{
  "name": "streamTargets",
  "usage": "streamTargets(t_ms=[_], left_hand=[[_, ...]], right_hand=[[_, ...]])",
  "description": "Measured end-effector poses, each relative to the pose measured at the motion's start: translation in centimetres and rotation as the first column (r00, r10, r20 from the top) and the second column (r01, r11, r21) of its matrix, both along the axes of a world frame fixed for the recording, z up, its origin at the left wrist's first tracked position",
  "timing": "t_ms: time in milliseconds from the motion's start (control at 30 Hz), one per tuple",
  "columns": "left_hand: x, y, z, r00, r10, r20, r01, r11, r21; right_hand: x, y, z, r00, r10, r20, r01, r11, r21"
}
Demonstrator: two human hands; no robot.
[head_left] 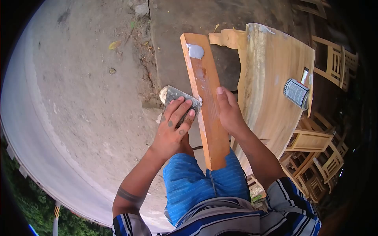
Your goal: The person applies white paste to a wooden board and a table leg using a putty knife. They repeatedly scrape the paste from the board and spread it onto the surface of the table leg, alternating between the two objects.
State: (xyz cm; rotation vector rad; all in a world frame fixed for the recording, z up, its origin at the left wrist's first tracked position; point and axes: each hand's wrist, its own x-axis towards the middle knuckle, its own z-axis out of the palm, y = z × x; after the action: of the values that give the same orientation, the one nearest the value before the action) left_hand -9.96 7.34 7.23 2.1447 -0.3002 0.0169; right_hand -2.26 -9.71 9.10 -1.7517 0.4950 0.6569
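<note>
A long orange-brown wooden board (212, 112) stretches away from my lap, its near end against my blue shorts. A pale lilac dab of putty (195, 51) lies near its far end, and thin pale smears run along its face and left edge. My left hand (176, 122) is closed on a flat grey putty scraper (171, 94), fingers pressed over the blade. The scraper's right corner meets the board's left edge, where a small bit of putty shows. My right hand (230, 112) grips the board's right edge, thumb on top and the other fingers hidden.
To the right stands a pale wooden table (271, 82) with a curved edge. A labelled can (296, 93) lies on its side there. Several wooden chairs (334, 59) and frames stand beyond it. Concrete ground (86, 90) spreads to the left, with a yellow leaf (115, 45).
</note>
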Motion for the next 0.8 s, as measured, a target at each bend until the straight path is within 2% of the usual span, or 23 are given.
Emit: streamTargets(t_ms=[67, 100, 133, 167, 233, 267, 367, 400, 500, 533, 567, 600, 633, 667, 700, 733, 800], left_hand=[[-2.3, 1.9, -1.0, 0.962, -0.053, -0.268, 0.065, 0.997, 0.038], [-2.8, 2.4, -1.4, 0.920, -0.074, -0.386, 0.101, 0.994, 0.051], [-1.9, 2.3, 0.2, 0.928, 0.030, -0.372, -0.031, 1.000, 0.002], [-0.8, 2.2, 2.0, 0.956, 0.033, -0.292, -0.048, 0.998, -0.044], [1.2, 1.8, 5.2, 0.989, 0.063, -0.131, -0.080, 0.988, -0.128], [1.6, 1.3, 6.0, 0.999, 0.008, -0.033, -0.011, 0.995, -0.103], [1.1, 0.3, 5.7, 0.996, -0.075, 0.051, 0.074, 0.997, 0.019], [0.7, -0.1, 4.9, 0.992, -0.036, 0.117, 0.029, 0.998, 0.062], [-0.1, 0.4, 3.6, 0.997, -0.003, 0.072, 0.002, 1.000, 0.011], [0.1, 1.1, 3.2, 1.000, 0.025, 0.003, -0.026, 0.997, 0.072], [-0.2, 2.0, 2.7, 0.977, 0.072, -0.201, -0.068, 0.997, 0.023], [-0.4, 3.1, 2.1, 0.913, 0.106, -0.394, -0.122, 0.992, -0.016], [-0.5, 4.1, 1.7, 0.813, 0.123, -0.570, -0.181, 0.982, -0.046], [-0.2, 5.0, 1.6, 0.701, 0.155, -0.696, -0.404, 0.890, -0.209], [0.4, 5.7, 2.1, 0.569, 0.130, -0.812, -0.614, 0.724, -0.314], [1.9, 6.4, 3.2, 0.462, 0.058, -0.885, -0.771, 0.520, -0.368], [3.9, 7.3, 3.7, 0.512, -0.039, -0.858, -0.784, 0.388, -0.485]], right_hand=[[0.1, -0.4, 0.6, 0.994, -0.062, -0.087, 0.064, 0.998, 0.012], [0.5, -1.0, 0.0, 0.999, 0.040, -0.026, -0.040, 0.999, -0.005], [0.5, -2.0, -0.7, 0.991, 0.134, 0.027, -0.133, 0.991, -0.033], [0.1, -2.5, -0.9, 0.973, 0.221, 0.067, -0.216, 0.974, -0.069], [-0.3, -1.4, -0.5, 0.993, 0.113, 0.017, -0.114, 0.993, 0.024], [0.2, -0.7, -0.5, 0.998, 0.067, 0.007, -0.067, 0.995, 0.073], [0.3, -0.1, -0.3, 0.997, 0.000, -0.075, 0.015, 0.980, 0.199], [0.1, 0.3, -0.3, 0.996, -0.057, -0.069, 0.071, 0.972, 0.225], [0.2, 0.0, -0.2, 1.000, 0.015, -0.019, -0.011, 0.982, 0.188], [0.4, -0.1, 0.1, 0.999, -0.007, -0.036, 0.014, 0.983, 0.182], [0.7, -0.3, 0.5, 0.998, -0.028, -0.055, 0.038, 0.984, 0.176], [1.2, -0.4, 0.8, 0.996, -0.048, -0.069, 0.060, 0.983, 0.172], [1.7, -0.4, 0.7, 1.000, 0.018, 0.021, -0.021, 0.988, 0.156], [2.2, -0.5, 0.7, 0.991, 0.078, 0.111, -0.092, 0.987, 0.130], [2.2, -0.7, 0.9, 0.972, 0.135, 0.192, -0.155, 0.983, 0.095], [1.9, -1.0, 0.9, 0.967, 0.180, 0.178, -0.194, 0.979, 0.061], [1.8, -1.5, 0.4, 0.945, 0.279, 0.169, -0.284, 0.959, 0.010]])
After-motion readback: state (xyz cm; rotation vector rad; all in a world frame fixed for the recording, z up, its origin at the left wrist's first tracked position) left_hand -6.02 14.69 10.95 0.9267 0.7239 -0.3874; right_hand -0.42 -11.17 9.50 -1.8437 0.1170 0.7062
